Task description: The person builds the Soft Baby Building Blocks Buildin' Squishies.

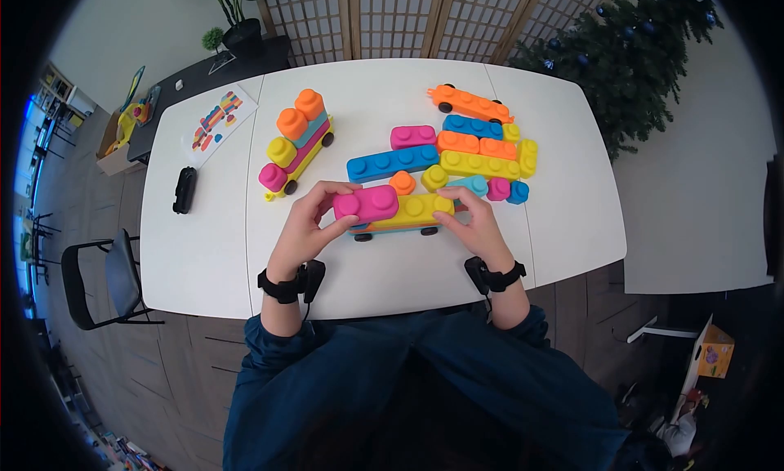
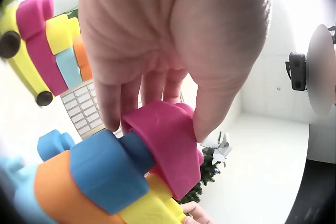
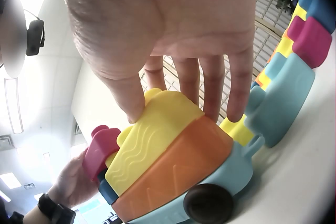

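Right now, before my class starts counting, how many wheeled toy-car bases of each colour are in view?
Light-blue wheeled base: 1
Yellow wheeled base: 1
Orange wheeled base: 1
Total: 3

Pink block (image 1: 367,203), yellow block (image 3: 155,132) with wavy lines, orange block (image 3: 173,169) with faint zigzag lines, blue block (image 2: 107,171), light blue car (image 3: 239,169), black wheels (image 3: 209,203), white table (image 1: 572,230), black wristbands (image 1: 282,290), green tree (image 1: 621,75) with blue baubles (image 1: 549,64)

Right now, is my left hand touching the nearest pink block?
Touching. The left wrist view shows the left hand, its thumb against the pink block, no gap.
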### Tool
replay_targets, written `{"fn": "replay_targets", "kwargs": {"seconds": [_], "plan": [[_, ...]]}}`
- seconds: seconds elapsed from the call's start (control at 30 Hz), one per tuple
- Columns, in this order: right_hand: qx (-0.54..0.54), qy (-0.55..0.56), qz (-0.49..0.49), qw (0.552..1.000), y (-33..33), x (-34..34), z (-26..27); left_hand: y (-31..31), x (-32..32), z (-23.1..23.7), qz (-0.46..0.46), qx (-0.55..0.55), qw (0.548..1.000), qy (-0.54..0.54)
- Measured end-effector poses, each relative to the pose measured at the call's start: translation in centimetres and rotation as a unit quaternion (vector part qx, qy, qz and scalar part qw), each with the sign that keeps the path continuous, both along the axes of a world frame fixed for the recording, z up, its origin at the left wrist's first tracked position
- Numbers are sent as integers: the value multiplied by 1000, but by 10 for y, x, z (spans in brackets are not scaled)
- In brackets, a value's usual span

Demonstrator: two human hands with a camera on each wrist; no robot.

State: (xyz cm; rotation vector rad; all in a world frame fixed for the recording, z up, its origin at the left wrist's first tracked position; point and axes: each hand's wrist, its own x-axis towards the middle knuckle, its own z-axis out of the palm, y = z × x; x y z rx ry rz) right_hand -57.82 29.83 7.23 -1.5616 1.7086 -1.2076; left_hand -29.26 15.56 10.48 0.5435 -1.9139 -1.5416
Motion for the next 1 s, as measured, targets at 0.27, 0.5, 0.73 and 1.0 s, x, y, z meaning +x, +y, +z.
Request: {"fn": "replay_targets", "kwargs": {"seconds": [0.27,0.5,0.73,1.0], "plan": [[-4,1,1,1000,1,-1,-2,-2,-2,1,-13,-38,999,-35],[-4,1,-1,1000,0,-1,0,0,-7,6,-6,-83,994,-67],[-15,2,-3,1000,1,-1,0,0,-7,2,-10,-53,996,-69],[57,125,64,988,-15,-23,40,13,-16,24,40,-212,972,-98]]}}
